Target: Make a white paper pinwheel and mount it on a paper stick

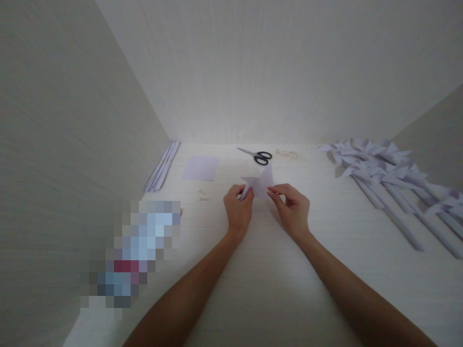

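A paper pinwheel (261, 187) is held above the worktop (271, 279), near the scissors (258, 156), by the closed left hand (240, 208). At its right edge, the right hand (292, 208) is pinched; whether anything is gripped cannot be told.

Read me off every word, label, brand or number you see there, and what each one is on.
No text can be read anywhere.
Pixelated object at the left: any marking on it is blurred out.
Scissors, flat paper sheet, folded paper being held, paper sticks, paper pinwheels: no lettering shows.
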A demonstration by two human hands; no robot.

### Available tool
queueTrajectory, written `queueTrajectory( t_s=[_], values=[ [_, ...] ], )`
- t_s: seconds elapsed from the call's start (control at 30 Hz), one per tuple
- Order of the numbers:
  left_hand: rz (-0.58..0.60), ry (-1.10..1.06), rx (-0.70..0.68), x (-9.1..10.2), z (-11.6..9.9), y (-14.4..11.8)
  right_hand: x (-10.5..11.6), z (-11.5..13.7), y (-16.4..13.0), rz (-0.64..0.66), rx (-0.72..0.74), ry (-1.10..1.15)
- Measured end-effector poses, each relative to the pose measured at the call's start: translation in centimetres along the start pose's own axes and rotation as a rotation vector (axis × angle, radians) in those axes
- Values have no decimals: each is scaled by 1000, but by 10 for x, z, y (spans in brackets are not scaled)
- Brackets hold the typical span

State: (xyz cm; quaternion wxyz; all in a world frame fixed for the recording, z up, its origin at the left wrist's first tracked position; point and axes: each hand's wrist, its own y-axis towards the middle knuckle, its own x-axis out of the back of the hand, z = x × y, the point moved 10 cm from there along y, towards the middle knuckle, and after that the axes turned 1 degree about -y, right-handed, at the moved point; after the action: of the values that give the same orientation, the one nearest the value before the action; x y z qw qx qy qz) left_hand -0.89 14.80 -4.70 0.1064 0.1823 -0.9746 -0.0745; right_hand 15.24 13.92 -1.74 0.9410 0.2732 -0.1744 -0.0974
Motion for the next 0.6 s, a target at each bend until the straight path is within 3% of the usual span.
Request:
queueTrajectory(
  t_s=[0.2, 0.6],
  values=[
    [7, 4, -7, -2, -3, -2, 1, 14, -2, -6, 102, -203],
    [23, 16, -58, -5, -12, -6, 4, 24, -5, -74, 179, -356]
  ],
)
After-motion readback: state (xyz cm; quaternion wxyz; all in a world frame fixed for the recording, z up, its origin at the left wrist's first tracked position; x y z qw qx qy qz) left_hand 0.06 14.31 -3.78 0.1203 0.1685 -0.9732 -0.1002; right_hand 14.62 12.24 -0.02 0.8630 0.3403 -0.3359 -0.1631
